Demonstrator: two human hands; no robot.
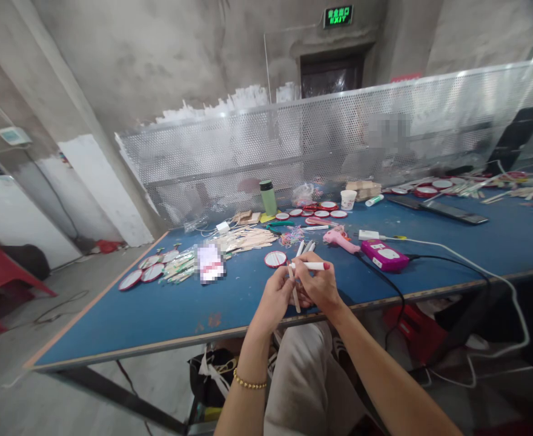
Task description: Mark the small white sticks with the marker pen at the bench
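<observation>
My right hand [320, 283] is closed around a white marker pen [311, 266] with a red end, held nearly level. My left hand [275, 295] grips a flat wooden craft stick [296, 299], which slants down between the two hands near the table's front edge. The marker's left end is close to the stick's top; whether they touch, I cannot tell. Just beyond my left hand lies a round white disc [275, 259] with a red rim. Some more white pens [309, 246] lie behind my hands.
On the blue table [157, 324] are loose craft sticks [252, 238], red-rimmed discs [152, 272], a pink glue gun [341, 240], a magenta box [385, 255] with cables, a green bottle [268, 198], a paper cup [348, 200] and a black phone-like slab [452, 212]. A perforated metal panel [230, 145] stands behind.
</observation>
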